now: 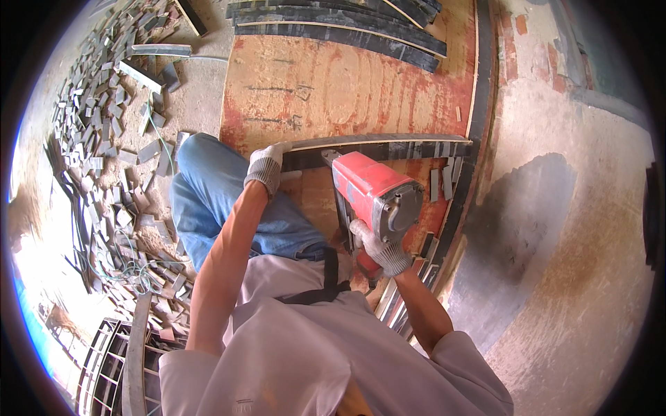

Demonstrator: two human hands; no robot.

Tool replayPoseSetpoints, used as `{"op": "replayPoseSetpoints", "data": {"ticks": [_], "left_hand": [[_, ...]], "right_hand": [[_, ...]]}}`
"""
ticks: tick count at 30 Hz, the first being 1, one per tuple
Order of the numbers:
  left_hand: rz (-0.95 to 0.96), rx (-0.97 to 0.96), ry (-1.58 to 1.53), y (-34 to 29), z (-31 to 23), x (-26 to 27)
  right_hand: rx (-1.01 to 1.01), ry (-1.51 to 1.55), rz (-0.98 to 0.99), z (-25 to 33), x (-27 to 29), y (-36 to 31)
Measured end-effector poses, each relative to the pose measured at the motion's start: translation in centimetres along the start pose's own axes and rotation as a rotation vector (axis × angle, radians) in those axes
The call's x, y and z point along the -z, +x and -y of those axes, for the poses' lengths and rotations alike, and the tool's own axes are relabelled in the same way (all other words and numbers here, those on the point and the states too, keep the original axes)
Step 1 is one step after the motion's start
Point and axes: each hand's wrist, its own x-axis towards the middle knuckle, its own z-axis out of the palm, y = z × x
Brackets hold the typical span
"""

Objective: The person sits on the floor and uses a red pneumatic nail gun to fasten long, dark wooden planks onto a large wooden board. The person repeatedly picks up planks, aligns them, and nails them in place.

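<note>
My right hand [380, 249], in a white knit glove, is closed round the handle of a red nail gun [366, 182]. The gun's narrow nose lies against a long dark wooden strip [395, 150], left of the strip's middle. My left hand [266, 168], also gloved, grips the left end of that strip; its fingertips are partly hidden. The strip lies across a stained plywood board [305, 83], and its right end meets a dark edge batten [483, 83].
Several dark strips [340, 31] lie at the board's far end. Small wood offcuts [104, 132] cover the floor at left, with a thin green hose [161, 132] among them. Short pieces [441, 182] rest by the right batten. A slatted frame [104, 367] stands near left.
</note>
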Motion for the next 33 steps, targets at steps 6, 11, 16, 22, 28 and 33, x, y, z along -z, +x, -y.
{"op": "replayPoseSetpoints", "data": {"ticks": [6, 11, 16, 22, 28, 33], "left_hand": [[0.136, -0.136, 0.074, 1.3, 1.3, 1.3], [0.153, -0.743, 1.056, 2.6, 1.2, 4.5], [0.176, -0.48, 0.197, -3.2, -3.2, 3.3], [0.269, -0.892, 0.052, -0.6, -7.4, 15.8], [0.278, -0.578, -0.538, -0.8, -12.6, 15.0], [-0.038, -0.908, 0.519, -2.1, -4.8, 5.8]], "right_hand": [[0.386, -0.692, -0.243, -0.1, 0.3, -2.0], [0.156, -0.463, -0.33, -0.2, -1.2, -4.2], [-0.089, -0.018, -0.409, 3.2, -1.9, -2.6], [-0.386, -0.04, -0.182, 5.6, -2.4, -1.8], [-0.091, -0.164, -0.183, -0.1, 1.5, 3.6], [0.435, -0.574, -0.757, 0.9, 15.6, 15.8]]}}
